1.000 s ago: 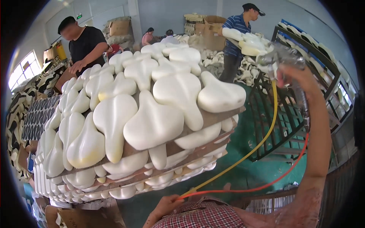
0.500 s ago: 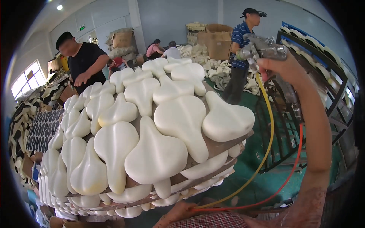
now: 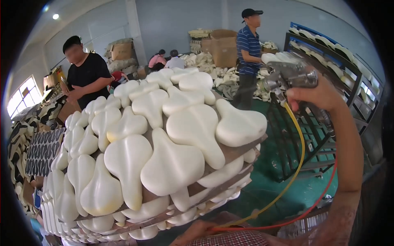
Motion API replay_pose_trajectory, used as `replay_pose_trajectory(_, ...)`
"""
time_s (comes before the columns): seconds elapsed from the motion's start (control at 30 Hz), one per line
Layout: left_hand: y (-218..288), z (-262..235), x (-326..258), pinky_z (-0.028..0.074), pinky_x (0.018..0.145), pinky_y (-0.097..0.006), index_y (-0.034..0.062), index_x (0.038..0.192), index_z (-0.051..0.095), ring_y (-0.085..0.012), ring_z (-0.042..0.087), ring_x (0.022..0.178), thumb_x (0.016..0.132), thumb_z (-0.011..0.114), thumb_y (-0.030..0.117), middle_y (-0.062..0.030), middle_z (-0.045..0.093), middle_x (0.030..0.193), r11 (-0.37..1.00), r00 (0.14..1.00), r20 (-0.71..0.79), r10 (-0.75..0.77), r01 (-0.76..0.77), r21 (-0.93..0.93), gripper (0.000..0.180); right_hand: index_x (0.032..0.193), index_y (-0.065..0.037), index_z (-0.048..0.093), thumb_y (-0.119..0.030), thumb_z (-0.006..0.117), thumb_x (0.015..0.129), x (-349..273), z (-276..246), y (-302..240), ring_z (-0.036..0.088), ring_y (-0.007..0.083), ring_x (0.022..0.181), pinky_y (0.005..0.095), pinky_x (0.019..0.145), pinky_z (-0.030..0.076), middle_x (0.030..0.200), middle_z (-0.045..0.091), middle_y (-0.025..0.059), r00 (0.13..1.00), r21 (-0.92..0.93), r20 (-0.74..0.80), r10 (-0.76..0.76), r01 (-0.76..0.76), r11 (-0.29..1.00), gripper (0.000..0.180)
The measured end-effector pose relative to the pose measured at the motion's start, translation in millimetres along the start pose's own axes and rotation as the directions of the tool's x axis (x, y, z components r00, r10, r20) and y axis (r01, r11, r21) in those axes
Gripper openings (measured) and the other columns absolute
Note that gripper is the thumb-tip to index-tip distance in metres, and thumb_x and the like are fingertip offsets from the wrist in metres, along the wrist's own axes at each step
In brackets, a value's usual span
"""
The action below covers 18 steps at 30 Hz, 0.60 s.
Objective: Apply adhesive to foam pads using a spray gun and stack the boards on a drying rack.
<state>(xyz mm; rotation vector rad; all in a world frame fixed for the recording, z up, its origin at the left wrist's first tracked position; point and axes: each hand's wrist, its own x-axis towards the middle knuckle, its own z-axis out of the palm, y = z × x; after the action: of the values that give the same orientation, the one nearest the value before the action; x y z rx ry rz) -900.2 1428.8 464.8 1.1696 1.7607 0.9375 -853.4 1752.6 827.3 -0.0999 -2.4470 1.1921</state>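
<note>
My right hand (image 3: pixel 317 95), raised at the right, is closed around a metal spray gun (image 3: pixel 290 76) whose nozzle points left over the stack. A yellow hose (image 3: pixel 303 147) and a red hose (image 3: pixel 314 213) hang from the gun in a loop. Low at the bottom edge, my left hand (image 3: pixel 196 232) is closed on both hoses. White foam bicycle saddles (image 3: pixel 172 166) lie close together on a brown board (image 3: pixel 158 133), with more layers of boards and saddles beneath it. Some of the saddles show yellowish patches.
A dark metal rack (image 3: pixel 324 53) holding saddles stands at the right. One person (image 3: pixel 248 53) stands beyond the gun, another (image 3: pixel 86 74) behind the stack at left. Further back, people sit near piled white pieces (image 3: pixel 201 60) and a cardboard box (image 3: pixel 223 47). The floor (image 3: pixel 262 184) is green.
The spray gun and my right hand have shifted slightly right and down. At left, the person in black has drawn their hands back from the stack. The view has turned a little.
</note>
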Motion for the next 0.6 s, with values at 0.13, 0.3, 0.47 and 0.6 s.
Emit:
replay_pose_trajectory(0.13, 29, -4, -8, 0.046, 0.06, -0.028, 0.0072, 0.095, 0.064, -0.013, 0.057, 0.062, 0.076, 0.059, 0.01, -0.01, 0.062, 0.069, 0.999, 1.0, -0.017, 0.003, -0.002, 0.052, 0.02, 0.084, 0.0, 0.058, -0.012, 0.067, 0.075, -21, -35, -3, 0.058, 0.0119, 0.054, 0.0251, 0.052, 0.047, 0.065, 0.06, 0.0056, 0.996, -0.156, -0.083, 0.041, -0.053, 0.986, 0.017)
replay_pose_trajectory(0.3, 30, 7, -15, 0.046, 0.06, -0.029, 0.0083, 0.094, 0.064, -0.0156, 0.059, 0.062, 0.076, 0.061, 0.012, -0.0122, 0.061, 0.07, 0.998, 1.0, -0.003, 0.024, -0.024, 0.057, 0.019, 0.08, -0.002, 0.058, -0.016, 0.066, 0.076, -61, -36, -29, 0.058, 0.0122, 0.054, 0.0247, 0.053, 0.046, 0.063, 0.06, 0.0052, 0.992, -0.193, -0.018, 0.124, -0.125, 0.973, 0.017)
replay_pose_trajectory(0.47, 38, 19, -11, 0.046, 0.062, -0.029, 0.0082, 0.094, 0.064, -0.0184, 0.06, 0.065, 0.075, 0.061, 0.015, -0.0116, 0.063, 0.072, 0.99, 0.995, 0.095, 0.038, -0.051, 0.134, 0.02, 0.085, -0.002, 0.058, -0.016, 0.068, 0.075, -92, -41, -44, 0.059, 0.0116, 0.055, 0.0254, 0.054, 0.047, 0.063, 0.06, 0.005, 0.985, -0.295, -0.03, 0.171, -0.173, 0.94, 0.02)
replay_pose_trajectory(0.6, 36, 25, -10, 0.046, 0.064, -0.032, 0.0092, 0.094, 0.064, -0.0244, 0.06, 0.069, 0.076, 0.06, 0.02, -0.014, 0.062, 0.077, 0.995, 0.986, 0.168, 0.003, -0.019, 0.098, 0.021, 0.095, 0.0, 0.055, -0.008, 0.068, 0.073, -124, -44, -52, 0.06, 0.0135, 0.054, 0.0261, 0.053, 0.048, 0.066, 0.061, 0.0073, 0.968, -0.158, -0.119, 0.223, -0.24, 0.958, 0.026)
